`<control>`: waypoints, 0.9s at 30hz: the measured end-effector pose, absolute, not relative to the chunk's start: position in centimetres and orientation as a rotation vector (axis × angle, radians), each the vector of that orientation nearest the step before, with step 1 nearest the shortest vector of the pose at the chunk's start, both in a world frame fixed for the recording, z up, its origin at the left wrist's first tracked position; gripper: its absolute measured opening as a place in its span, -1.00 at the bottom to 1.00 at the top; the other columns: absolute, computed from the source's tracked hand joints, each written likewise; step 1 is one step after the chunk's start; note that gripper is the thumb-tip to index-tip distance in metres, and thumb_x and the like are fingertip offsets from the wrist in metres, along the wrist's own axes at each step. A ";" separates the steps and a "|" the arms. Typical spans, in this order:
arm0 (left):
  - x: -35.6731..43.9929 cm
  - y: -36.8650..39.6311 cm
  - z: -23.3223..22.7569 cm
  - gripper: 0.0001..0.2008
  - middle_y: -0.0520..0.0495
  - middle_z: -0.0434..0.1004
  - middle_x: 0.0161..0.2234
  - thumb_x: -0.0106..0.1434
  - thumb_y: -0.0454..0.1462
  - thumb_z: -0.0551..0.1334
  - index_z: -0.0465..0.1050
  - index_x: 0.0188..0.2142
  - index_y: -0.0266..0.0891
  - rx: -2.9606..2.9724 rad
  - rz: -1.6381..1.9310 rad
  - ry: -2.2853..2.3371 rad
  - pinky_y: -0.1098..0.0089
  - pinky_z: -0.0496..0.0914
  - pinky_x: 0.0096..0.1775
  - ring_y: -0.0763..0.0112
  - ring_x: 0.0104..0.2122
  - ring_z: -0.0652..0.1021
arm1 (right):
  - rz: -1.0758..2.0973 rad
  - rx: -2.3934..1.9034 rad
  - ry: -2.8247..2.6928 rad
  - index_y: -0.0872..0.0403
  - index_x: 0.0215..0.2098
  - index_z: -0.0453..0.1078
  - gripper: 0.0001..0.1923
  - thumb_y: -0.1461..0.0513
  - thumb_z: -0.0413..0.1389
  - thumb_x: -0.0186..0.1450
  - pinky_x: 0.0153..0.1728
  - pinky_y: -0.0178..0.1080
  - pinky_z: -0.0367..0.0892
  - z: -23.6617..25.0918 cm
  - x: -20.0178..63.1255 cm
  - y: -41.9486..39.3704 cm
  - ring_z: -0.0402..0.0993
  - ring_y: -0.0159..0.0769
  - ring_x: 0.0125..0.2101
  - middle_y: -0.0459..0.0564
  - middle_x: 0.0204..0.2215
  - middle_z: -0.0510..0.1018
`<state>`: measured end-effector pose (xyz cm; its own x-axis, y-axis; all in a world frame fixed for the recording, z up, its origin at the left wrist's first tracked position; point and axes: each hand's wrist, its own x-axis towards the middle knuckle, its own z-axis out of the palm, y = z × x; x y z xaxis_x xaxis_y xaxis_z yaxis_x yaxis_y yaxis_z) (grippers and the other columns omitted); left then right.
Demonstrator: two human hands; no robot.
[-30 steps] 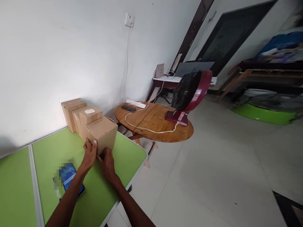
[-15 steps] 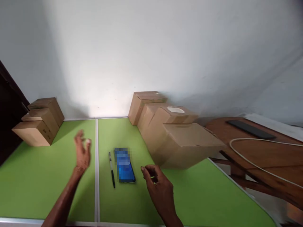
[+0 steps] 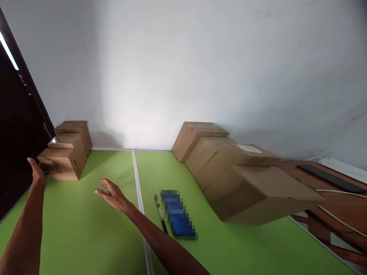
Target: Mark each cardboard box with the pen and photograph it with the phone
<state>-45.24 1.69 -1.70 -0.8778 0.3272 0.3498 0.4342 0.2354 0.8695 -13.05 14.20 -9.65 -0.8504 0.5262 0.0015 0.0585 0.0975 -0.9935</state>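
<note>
Open hands [image 3: 38,172] reaching left, small boxes [image 3: 64,154], green table [image 3: 94,229]

The counter [image 3: 86,229] is bright green, split by a pale grey seam. The cardboard boxes at left [image 3: 61,162] and the row at right [image 3: 243,179] are plain brown. The pen [image 3: 160,214] is black, the phone [image 3: 177,214] blue, the wall [image 3: 186,68] white.

phone [image 3: 178,215] | pen [image 3: 160,217] | right box row [image 3: 243,179] | wooden table [image 3: 338,198]
</note>
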 end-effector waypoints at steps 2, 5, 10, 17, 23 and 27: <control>-45.7 1.3 -3.2 -0.54 -0.23 0.61 0.21 0.53 -0.03 0.38 0.53 0.27 -0.22 -0.617 -1.926 -2.462 0.00 0.65 0.07 0.08 0.08 0.67 | 1.880 -0.569 -2.065 0.09 0.51 0.32 0.07 -0.30 0.41 0.27 0.49 0.27 0.24 -8.8 -18.5 14.4 0.31 0.29 0.52 0.33 0.54 0.35; -45.2 0.8 -5.3 -0.53 -0.21 0.61 0.22 0.51 -0.01 0.39 0.54 0.26 -0.21 -0.523 -2.099 -2.489 -0.03 0.64 0.10 0.05 0.09 0.67 | 1.948 -0.587 -2.049 0.14 0.66 0.09 0.32 -0.24 0.50 0.19 0.62 0.25 -0.02 -7.6 -24.7 14.4 0.00 0.31 0.65 0.35 0.67 0.09; -41.5 -0.1 -8.7 -0.07 -0.41 0.59 0.28 0.55 0.36 -0.21 0.50 0.31 -0.29 -0.541 -2.163 -2.490 -0.16 0.53 0.28 -0.19 0.34 0.57 | 1.936 -0.623 -1.989 0.21 0.65 0.07 0.38 -0.15 0.56 0.12 0.63 0.18 -0.03 -8.3 -26.5 14.3 -0.06 0.31 0.66 0.43 0.65 0.07; -31.2 -4.9 -12.9 0.10 -0.49 0.68 0.16 0.30 0.57 -0.17 0.57 0.17 -0.24 -0.608 -2.085 -2.635 -0.40 0.55 0.20 -0.37 0.23 0.65 | 1.843 -0.597 -1.822 0.01 0.50 0.32 -0.03 -0.13 0.46 0.26 0.33 0.14 0.46 -11.7 -13.1 14.6 0.49 0.15 0.32 0.23 0.31 0.53; -22.8 -7.0 -15.8 0.13 -0.54 0.58 0.29 0.14 0.60 0.08 0.62 0.22 -0.26 -0.613 -1.895 -2.748 -0.49 0.22 0.45 -0.55 0.49 0.35 | 1.810 -0.618 -1.884 -0.06 0.41 0.37 -0.06 -0.12 0.54 0.19 0.22 0.13 0.53 -12.2 -2.9 13.5 0.56 0.10 0.21 0.17 0.30 0.52; -19.6 -6.1 -15.7 0.10 -0.52 0.67 0.18 0.27 0.56 -0.03 0.65 0.22 -0.27 -0.738 -1.927 -2.716 -0.44 0.33 0.42 -0.53 0.41 0.47 | 1.840 -0.732 -1.795 -0.03 0.28 0.47 -0.21 -0.18 0.47 0.23 0.20 0.10 0.56 -12.1 -0.2 11.2 0.58 0.12 0.20 0.19 0.29 0.54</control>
